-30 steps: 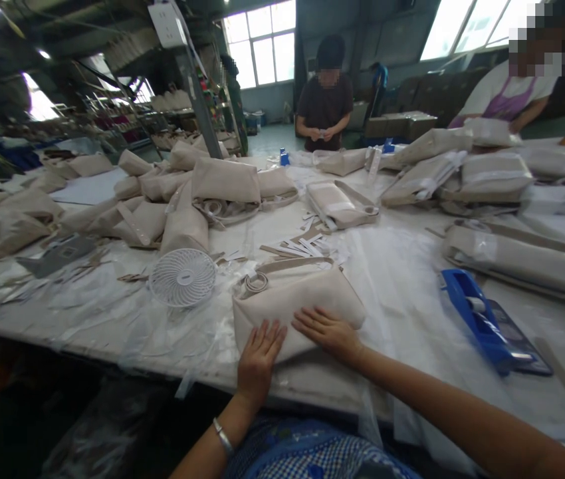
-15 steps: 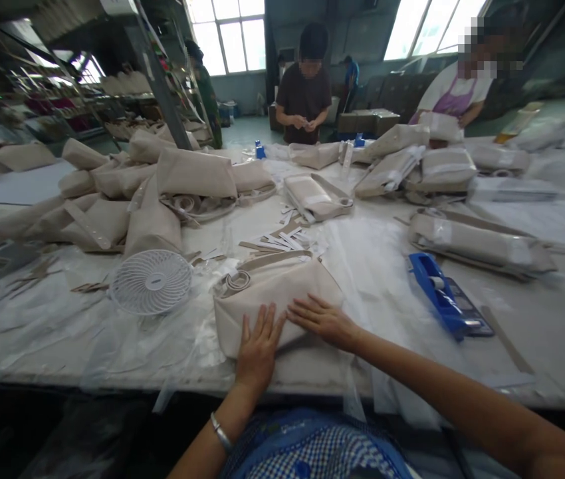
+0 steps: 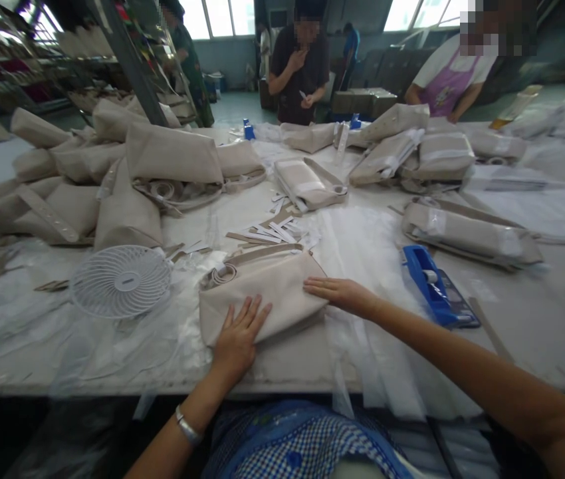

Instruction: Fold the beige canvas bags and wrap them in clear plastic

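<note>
A beige bag (image 3: 282, 286) lies on the table in front of me, with a coiled strap (image 3: 223, 273) at its upper left corner. My left hand (image 3: 238, 332) rests on the lower left of the bag, fingers spread. At the bag's right end, my right hand (image 3: 342, 293) touches the surface with its fingertips, fingers stretched out flat. Neither hand grips anything. Just beyond the bag is a pile of white and beige strips (image 3: 275, 229).
A white fan grille (image 3: 121, 281) is at the left, a blue tape dispenser (image 3: 427, 283) at the right. Clear plastic sheets (image 3: 362, 253) lie right of the bag. Beige bags (image 3: 175, 156) are heaped further back. Several people stand beyond the table, one in a purple apron (image 3: 445, 86).
My right hand has slid rightward to the bag's end, away from my left hand. The view has shifted. A person across the table has raised one hand to the face.
</note>
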`<state>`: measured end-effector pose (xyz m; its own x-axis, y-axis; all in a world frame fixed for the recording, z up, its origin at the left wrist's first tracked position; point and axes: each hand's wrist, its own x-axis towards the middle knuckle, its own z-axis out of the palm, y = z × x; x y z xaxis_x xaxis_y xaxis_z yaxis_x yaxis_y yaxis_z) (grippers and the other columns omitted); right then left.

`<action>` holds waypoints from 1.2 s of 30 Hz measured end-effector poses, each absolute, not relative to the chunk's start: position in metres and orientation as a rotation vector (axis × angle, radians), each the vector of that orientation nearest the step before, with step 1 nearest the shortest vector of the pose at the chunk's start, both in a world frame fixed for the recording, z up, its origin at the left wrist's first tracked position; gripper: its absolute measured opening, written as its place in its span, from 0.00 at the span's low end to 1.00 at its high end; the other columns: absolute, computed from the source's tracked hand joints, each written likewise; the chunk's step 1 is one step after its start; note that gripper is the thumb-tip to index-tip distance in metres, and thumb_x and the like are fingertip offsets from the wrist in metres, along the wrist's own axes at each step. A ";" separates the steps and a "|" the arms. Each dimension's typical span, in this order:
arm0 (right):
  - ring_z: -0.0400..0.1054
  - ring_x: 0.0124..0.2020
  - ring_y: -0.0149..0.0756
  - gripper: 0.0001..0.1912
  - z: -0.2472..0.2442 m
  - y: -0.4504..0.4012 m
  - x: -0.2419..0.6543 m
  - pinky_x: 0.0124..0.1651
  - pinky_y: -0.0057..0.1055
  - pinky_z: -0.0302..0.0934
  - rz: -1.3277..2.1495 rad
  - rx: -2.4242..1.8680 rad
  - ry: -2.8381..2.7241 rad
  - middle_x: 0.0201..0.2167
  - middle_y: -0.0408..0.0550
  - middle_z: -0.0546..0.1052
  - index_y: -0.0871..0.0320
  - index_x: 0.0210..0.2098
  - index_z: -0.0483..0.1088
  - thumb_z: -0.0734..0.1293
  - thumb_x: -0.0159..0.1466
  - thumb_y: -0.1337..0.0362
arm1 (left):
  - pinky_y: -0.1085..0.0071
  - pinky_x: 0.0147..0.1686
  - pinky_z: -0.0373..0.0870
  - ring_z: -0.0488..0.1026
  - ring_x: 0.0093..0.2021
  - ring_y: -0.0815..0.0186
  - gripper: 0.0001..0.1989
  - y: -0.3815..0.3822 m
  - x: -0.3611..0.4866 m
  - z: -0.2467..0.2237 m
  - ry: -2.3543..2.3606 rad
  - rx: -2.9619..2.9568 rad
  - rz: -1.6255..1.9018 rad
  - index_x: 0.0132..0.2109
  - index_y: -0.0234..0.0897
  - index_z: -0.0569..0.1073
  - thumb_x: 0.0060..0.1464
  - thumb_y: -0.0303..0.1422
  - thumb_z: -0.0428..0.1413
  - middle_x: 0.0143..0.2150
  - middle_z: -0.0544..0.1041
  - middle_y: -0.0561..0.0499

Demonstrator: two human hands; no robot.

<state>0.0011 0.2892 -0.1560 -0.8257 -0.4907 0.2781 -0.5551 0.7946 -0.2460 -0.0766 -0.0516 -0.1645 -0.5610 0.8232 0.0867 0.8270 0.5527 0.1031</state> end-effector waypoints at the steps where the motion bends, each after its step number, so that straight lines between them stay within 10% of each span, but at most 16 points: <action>1: 0.63 0.65 0.37 0.33 -0.154 0.290 -0.001 0.65 0.36 0.62 0.443 0.845 -2.798 0.65 0.48 0.67 0.48 0.71 0.50 0.59 0.70 0.74 | 0.46 0.68 0.54 0.46 0.74 0.57 0.50 -0.052 -0.080 -0.164 -2.746 -1.479 -0.200 0.72 0.47 0.49 0.42 0.14 0.45 0.74 0.46 0.54; 13: 0.69 0.39 0.38 0.21 -0.201 0.271 0.011 0.44 0.35 0.69 0.232 0.571 -2.536 0.42 0.49 0.79 0.49 0.59 0.71 0.60 0.70 0.70 | 0.42 0.70 0.38 0.48 0.73 0.52 0.35 -0.053 -0.062 -0.193 -2.438 -1.398 -0.117 0.71 0.56 0.51 0.62 0.21 0.44 0.74 0.51 0.51; 20: 0.67 0.59 0.38 0.30 -0.133 0.243 0.029 0.68 0.47 0.56 0.397 0.655 -2.642 0.56 0.48 0.76 0.54 0.63 0.66 0.58 0.63 0.77 | 0.45 0.71 0.35 0.52 0.72 0.53 0.27 -0.051 -0.060 -0.198 -2.351 -1.332 -0.127 0.70 0.56 0.54 0.67 0.33 0.45 0.73 0.54 0.52; 28: 0.43 0.73 0.48 0.33 -0.167 0.186 -0.052 0.73 0.52 0.42 0.262 0.730 -2.648 0.71 0.54 0.56 0.58 0.71 0.51 0.61 0.71 0.54 | 0.46 0.71 0.37 0.53 0.72 0.56 0.26 -0.052 -0.055 -0.205 -2.283 -1.293 -0.145 0.69 0.54 0.58 0.67 0.34 0.47 0.73 0.56 0.52; 36: 0.49 0.72 0.44 0.34 -0.170 0.186 -0.041 0.72 0.47 0.47 0.291 0.780 -2.636 0.70 0.52 0.56 0.57 0.72 0.43 0.60 0.72 0.59 | 0.53 0.61 0.69 0.66 0.65 0.59 0.31 -0.050 -0.073 -0.188 -2.409 -1.286 -0.464 0.67 0.50 0.63 0.57 0.34 0.53 0.68 0.66 0.52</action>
